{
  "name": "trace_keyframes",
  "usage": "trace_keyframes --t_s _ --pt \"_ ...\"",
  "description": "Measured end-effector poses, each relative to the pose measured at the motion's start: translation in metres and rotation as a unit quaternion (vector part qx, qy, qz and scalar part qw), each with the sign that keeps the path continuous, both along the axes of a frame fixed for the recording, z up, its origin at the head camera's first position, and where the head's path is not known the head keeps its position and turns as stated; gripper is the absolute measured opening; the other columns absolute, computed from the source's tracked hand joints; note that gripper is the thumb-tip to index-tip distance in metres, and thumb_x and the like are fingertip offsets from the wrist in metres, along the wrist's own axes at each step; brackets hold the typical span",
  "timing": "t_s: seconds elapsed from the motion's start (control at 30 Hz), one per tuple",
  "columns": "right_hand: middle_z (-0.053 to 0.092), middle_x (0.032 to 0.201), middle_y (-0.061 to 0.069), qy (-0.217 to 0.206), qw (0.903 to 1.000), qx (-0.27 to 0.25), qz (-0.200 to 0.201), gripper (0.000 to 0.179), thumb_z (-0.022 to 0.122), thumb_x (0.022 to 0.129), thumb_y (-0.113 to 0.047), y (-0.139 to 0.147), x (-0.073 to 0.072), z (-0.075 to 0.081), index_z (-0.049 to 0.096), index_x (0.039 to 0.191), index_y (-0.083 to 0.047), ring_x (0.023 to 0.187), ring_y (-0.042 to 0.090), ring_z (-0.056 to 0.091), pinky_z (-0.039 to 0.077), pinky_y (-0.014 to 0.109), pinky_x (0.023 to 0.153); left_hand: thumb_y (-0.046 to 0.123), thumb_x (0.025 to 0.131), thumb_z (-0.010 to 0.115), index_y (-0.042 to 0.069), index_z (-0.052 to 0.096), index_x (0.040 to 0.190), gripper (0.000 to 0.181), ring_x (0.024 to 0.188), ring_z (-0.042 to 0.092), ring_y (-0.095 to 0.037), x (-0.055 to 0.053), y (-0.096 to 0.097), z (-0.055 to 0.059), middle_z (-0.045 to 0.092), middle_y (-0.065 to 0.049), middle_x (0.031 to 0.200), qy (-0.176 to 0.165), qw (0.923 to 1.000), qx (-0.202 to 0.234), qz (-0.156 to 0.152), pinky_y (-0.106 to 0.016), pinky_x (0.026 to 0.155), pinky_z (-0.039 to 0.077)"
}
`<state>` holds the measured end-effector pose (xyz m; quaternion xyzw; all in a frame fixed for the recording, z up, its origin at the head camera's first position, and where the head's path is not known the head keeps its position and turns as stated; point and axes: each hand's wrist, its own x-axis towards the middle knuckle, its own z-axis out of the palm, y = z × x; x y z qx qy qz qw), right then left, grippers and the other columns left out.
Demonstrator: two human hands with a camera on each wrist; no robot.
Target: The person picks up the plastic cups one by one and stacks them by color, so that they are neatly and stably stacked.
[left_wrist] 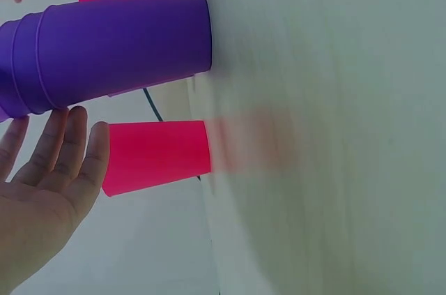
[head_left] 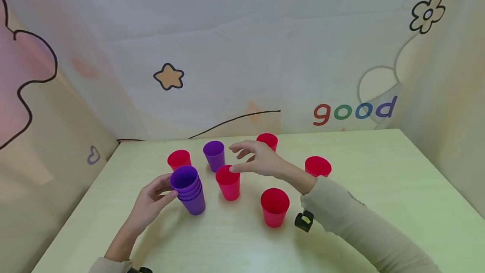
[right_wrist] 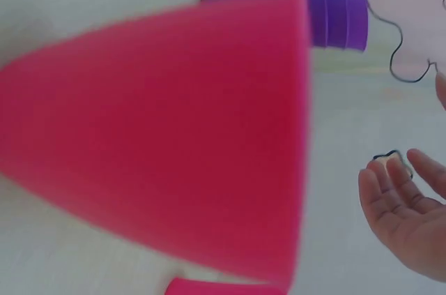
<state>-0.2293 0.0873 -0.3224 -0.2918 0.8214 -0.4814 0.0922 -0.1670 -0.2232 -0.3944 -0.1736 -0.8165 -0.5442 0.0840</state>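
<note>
My left hand [head_left: 151,201] is at the left side of a stack of nested purple cups [head_left: 194,201], which stands upright on the table. In the left wrist view its fairly straight fingers [left_wrist: 73,145] have their tips right at the stack's side, not wrapped round it. My right hand [head_left: 261,159] hangs above the table with relaxed, spread fingers and holds nothing. In the head view its thumb overlaps the rim of the middle red cup [head_left: 229,188]. A single purple cup [head_left: 215,159] stands upright behind that cup.
More upright red cups stand around: one behind the stack [head_left: 179,159], one at the back [head_left: 268,140] partly hidden by my right hand, one at the right [head_left: 318,165] partly behind my forearm, and one in front [head_left: 274,212]. A printed cloth [head_left: 242,75] hangs behind the table.
</note>
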Motion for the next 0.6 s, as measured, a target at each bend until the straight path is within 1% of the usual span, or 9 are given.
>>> trace_keyframes --t_s 0.1,0.17,0.27,0.33,0.4,0.47,0.6 --pt "0.054 0.121 0.005 0.003 0.9999 0.014 0.006 0.056 0.072 0.077 -0.022 0.003 -0.014 -0.004 0.051 0.127 -0.008 0.102 0.018 0.055 0.047 0.033 0.083 0.003 0.086 0.060 -0.002 0.050 0.123 0.039 0.094 0.056 -0.006 0.000 0.002 0.001 0.060 0.004 0.106 0.009 0.9999 0.005 -0.009 -0.024 0.075 0.049" --pt "0.054 0.122 0.005 0.003 0.9996 0.025 0.012 0.056 0.072 0.077 -0.023 0.005 -0.023 -0.006 0.051 0.127 -0.009 0.103 0.020 0.055 0.046 0.034 0.084 0.003 0.086 0.060 -0.002 0.050 0.123 0.039 0.094 0.057 -0.005 0.000 0.002 0.002 0.060 0.004 0.106 0.010 0.9999 0.007 -0.009 -0.024 0.075 0.049" --pt "0.054 0.122 0.005 -0.007 0.9991 0.037 0.020 0.056 0.072 0.077 -0.023 0.006 -0.033 -0.009 0.052 0.127 -0.011 0.105 0.021 0.055 0.046 0.036 0.083 0.002 0.086 0.060 -0.003 0.050 0.123 0.038 0.093 0.057 -0.005 0.000 0.002 0.001 0.060 -0.003 0.106 0.009 0.9999 0.006 -0.007 -0.024 0.075 0.049" --pt "0.054 0.122 0.003 -0.017 0.9986 0.044 0.026 0.055 0.072 0.078 -0.024 0.006 -0.040 -0.011 0.052 0.128 -0.013 0.105 0.020 0.055 0.046 0.035 0.082 0.003 0.086 0.060 -0.002 0.050 0.123 0.038 0.093 0.057 -0.006 0.001 0.001 0.001 0.060 -0.011 0.107 0.006 1.0000 0.003 -0.001 -0.024 0.075 0.049" --pt "0.054 0.121 0.002 -0.027 0.9980 0.049 0.029 0.055 0.072 0.078 -0.025 0.005 -0.045 -0.013 0.052 0.128 -0.015 0.105 0.018 0.055 0.046 0.035 0.082 0.003 0.086 0.060 -0.002 0.050 0.123 0.038 0.093 0.057 -0.006 0.001 0.000 0.001 0.060 -0.016 0.108 0.008 1.0000 0.002 -0.001 -0.024 0.075 0.050" --pt "0.055 0.120 0.003 -0.030 0.9977 0.051 0.034 0.055 0.071 0.078 -0.025 0.004 -0.050 -0.015 0.050 0.129 -0.014 0.105 0.018 0.055 0.046 0.036 0.084 0.002 0.085 0.061 -0.002 0.051 0.122 0.038 0.093 0.057 -0.006 0.001 -0.001 0.001 0.061 -0.012 0.107 0.009 0.9999 0.004 -0.002 -0.024 0.074 0.050" --pt "0.054 0.121 0.004 -0.041 0.9971 0.054 0.033 0.057 0.071 0.079 -0.025 0.002 -0.059 -0.019 0.049 0.130 -0.013 0.105 0.019 0.055 0.045 0.038 0.085 0.002 0.086 0.060 -0.003 0.051 0.122 0.038 0.093 0.057 -0.006 0.001 -0.001 0.001 0.061 0.002 0.104 0.011 0.9999 0.007 -0.006 -0.024 0.075 0.049"
